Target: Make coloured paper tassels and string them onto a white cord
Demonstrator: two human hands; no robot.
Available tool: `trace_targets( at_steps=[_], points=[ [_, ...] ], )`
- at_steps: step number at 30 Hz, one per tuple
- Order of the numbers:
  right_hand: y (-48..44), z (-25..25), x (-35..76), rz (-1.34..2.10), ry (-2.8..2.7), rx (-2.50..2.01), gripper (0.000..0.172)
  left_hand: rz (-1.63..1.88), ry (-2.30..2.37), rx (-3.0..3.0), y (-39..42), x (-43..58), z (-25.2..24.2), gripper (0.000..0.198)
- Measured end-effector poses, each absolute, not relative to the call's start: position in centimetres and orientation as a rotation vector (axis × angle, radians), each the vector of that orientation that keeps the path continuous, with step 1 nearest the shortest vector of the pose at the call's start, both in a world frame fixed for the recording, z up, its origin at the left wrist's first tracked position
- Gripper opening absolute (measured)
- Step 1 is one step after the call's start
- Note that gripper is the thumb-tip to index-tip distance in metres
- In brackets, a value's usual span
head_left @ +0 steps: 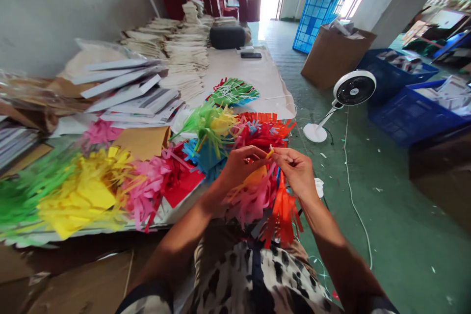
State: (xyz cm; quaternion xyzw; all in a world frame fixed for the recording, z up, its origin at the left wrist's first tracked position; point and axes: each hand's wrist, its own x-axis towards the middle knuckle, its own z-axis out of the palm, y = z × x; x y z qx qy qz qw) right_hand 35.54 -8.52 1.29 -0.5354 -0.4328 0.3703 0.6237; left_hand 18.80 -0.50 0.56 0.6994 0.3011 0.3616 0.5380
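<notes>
Over the table's front right corner, my two hands meet fingertip to fingertip. My left hand [241, 166] pinches a small yellow-orange twist of paper [270, 153], and my right hand [296, 169] closes on its other side. A bit of white shows at the twist's tip. Below hang an orange paper tassel [282, 213] and pink fringed paper [250, 198]; how they join the twist is hidden by my fingers. Just beyond lie red fringed paper [263, 130], a blue tassel [209, 159] and a light green tassel [202, 120].
To the left sit yellow [84, 191], green [33, 191] and pink fringed paper [147, 184]. Behind them are stacked printed sheets [136, 91] and pale bundles [187, 49]. A bundle with white strings [233, 91] lies farther back. A white fan [355, 88] stands on the floor near blue crates [419, 108].
</notes>
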Motion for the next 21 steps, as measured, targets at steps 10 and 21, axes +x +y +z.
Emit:
trace_targets(
  at_steps=[10,21],
  points=[
    [-8.78,1.70,36.03,0.841,-1.180,-1.299,0.022,0.864,0.679,1.564,-0.37,18.71,-0.13,0.031],
    [-8.89,1.29,35.50,0.842,-1.151,-1.327,0.025,0.878,0.715,1.573,-0.93,18.87,0.30,0.033]
  ],
)
